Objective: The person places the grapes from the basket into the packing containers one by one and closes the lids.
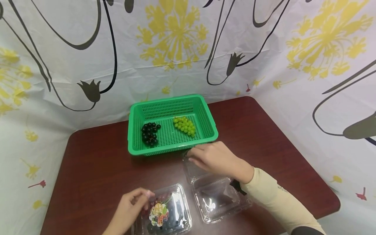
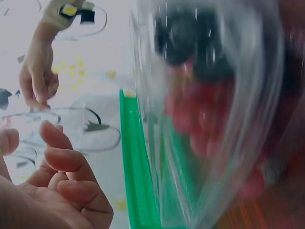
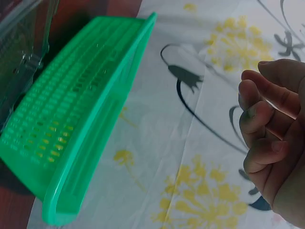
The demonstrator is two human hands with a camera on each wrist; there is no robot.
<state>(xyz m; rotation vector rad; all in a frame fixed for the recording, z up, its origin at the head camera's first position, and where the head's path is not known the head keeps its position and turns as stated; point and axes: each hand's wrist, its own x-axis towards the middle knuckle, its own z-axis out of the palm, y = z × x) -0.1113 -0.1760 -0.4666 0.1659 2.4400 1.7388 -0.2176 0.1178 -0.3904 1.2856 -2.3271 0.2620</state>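
My left hand [image 1: 129, 205] hovers at the left side of a lidded transparent plastic fruit box [image 1: 182, 209], its fingers loosely bent around nothing. Red and dark grapes [image 2: 198, 109] show through that box in the left wrist view, and a round fruit sticker [image 1: 158, 214] sits on its lid. My right hand [image 1: 218, 160] is over the raised-edge lid half of a second transparent box [image 1: 204, 213], which lies unfolded on the table. In the right wrist view the right fingers [image 3: 257, 117] curl loosely, with nothing between them.
A green perforated basket [image 1: 176, 147] stands at the back of the dark red table [image 1: 97, 169]. Inside it, a bunch of black grapes [image 1: 149, 134] lies left and a bunch of green grapes [image 1: 184, 126] right. Patterned white sheeting [image 1: 123, 75] hangs behind and beside the table.
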